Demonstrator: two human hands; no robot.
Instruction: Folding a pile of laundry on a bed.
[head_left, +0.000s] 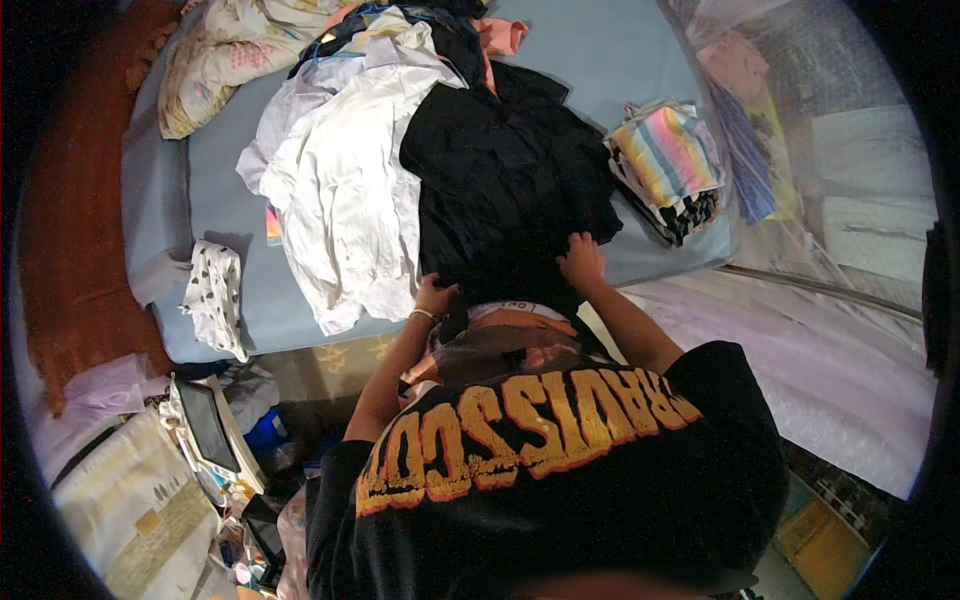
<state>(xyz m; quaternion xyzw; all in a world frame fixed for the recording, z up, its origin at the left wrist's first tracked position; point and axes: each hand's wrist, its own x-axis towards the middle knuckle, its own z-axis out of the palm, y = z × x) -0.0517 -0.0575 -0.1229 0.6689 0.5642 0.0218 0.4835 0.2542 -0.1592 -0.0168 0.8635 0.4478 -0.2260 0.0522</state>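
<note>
A black shirt [510,170] lies spread over the blue-grey bed, its lower edge toward me. My left hand [436,297] is closed on its near left corner. Farther right, my right hand [582,263] grips the same edge near the right corner, its fingers bent over the cloth. A white shirt [345,190] lies flat just left of the black one, with more crumpled clothes [430,40] beyond them. To the right sits a stack of folded clothes [665,160], a pastel striped piece on top.
The bed [270,325] ends at a front edge close to my body. A spotted white cloth [213,295] lies at its near left, and a flowered pillow [220,75] at the far left. Sheer netting [830,180] hangs along the right. Clutter with a dark-screened tablet [208,422] stands lower left.
</note>
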